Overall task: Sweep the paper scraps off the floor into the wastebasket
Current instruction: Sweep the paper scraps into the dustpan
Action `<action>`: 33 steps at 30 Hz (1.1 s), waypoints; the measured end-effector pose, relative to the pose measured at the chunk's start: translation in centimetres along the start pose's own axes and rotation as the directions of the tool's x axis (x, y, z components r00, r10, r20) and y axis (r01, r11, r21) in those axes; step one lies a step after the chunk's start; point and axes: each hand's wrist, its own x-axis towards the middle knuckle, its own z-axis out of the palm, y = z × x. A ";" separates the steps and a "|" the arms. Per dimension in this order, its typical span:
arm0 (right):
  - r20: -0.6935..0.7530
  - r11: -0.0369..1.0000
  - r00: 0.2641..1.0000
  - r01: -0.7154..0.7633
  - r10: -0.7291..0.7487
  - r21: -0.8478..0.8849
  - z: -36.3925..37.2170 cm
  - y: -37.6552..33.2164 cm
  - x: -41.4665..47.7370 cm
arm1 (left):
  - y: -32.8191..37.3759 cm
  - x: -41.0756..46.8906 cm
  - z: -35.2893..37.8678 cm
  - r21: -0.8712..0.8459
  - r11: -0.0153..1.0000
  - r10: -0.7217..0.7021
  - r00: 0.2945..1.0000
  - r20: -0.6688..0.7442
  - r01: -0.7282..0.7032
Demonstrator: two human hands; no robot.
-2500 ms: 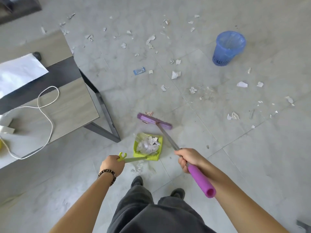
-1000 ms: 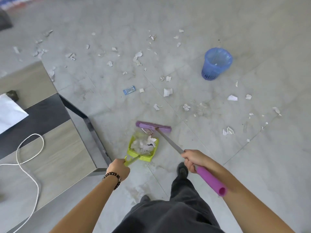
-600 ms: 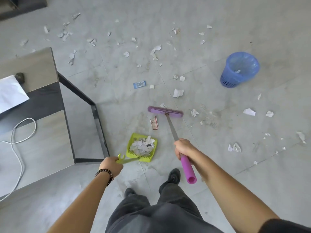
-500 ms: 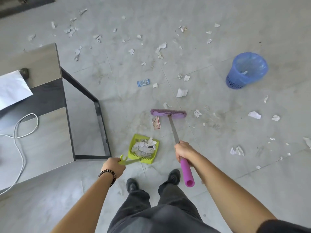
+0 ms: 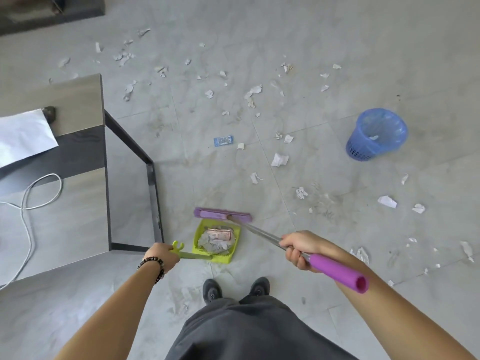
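Note:
My left hand [image 5: 162, 257] grips the handle of a lime green dustpan [image 5: 200, 236] lying on the floor before my feet. White paper scraps and a reddish printed slip [image 5: 219, 234] fill the pan. My right hand [image 5: 298, 249] holds the metal shaft of a purple broom, just above its purple grip [image 5: 337, 272]. The broom head [image 5: 223, 213] lies against the pan's far edge. Several white paper scraps [image 5: 279, 159] litter the grey tiles ahead. The blue mesh wastebasket [image 5: 376, 133] with a liner stands at the far right.
A grey table [image 5: 78, 100] with dark metal legs stands at my left, bearing a white sheet [image 5: 23, 136] and a white cable [image 5: 28, 203]. A blue wrapper [image 5: 223, 140] lies on the floor beyond the broom. My shoes [image 5: 235, 291] are just behind the dustpan.
The broom head has been pulled back against the dustpan's mouth, and the reddish slip that lay on the floor now lies inside the pan. My left hand kept the pan in place.

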 end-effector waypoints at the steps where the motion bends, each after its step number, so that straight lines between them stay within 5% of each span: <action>1: 0.001 1.000 1.000 0.026 -0.026 -0.013 0.9 -0.5 -0.1 | -0.1 0.0 0.0 -0.036 0.999 -0.016 1.000 0.002 0.016; 10: -0.145 0.868 0.899 0.341 -0.413 -0.362 8.9 -7.5 7.1 | -3.0 0.5 -0.3 -0.269 0.956 -0.115 0.993 0.019 0.116; 15: -0.171 0.780 0.912 0.210 -0.374 -0.589 11.0 -8.4 11.8 | -3.0 1.4 0.4 -0.256 0.963 -0.088 0.996 0.003 0.086; 20: -0.160 0.546 0.943 0.026 -0.291 -0.837 11.7 -5.0 8.9 | -2.0 1.3 -0.5 -0.177 0.982 -0.072 0.997 0.011 0.073; 23: -0.154 0.635 0.952 0.053 -0.266 -0.770 10.5 -5.4 6.3 | -1.4 1.2 -2.2 -0.114 0.992 -0.055 0.998 0.009 0.056; 27: -0.221 0.923 0.975 -0.075 -0.012 -0.379 8.0 -9.6 2.4 | -1.5 1.5 -4.7 -0.052 0.998 -0.042 0.999 0.005 0.043; 33: -0.207 0.966 0.974 0.040 -0.095 -0.255 9.6 -10.4 2.5 | -2.6 1.5 -5.5 0.037 0.999 -0.031 0.999 0.012 0.031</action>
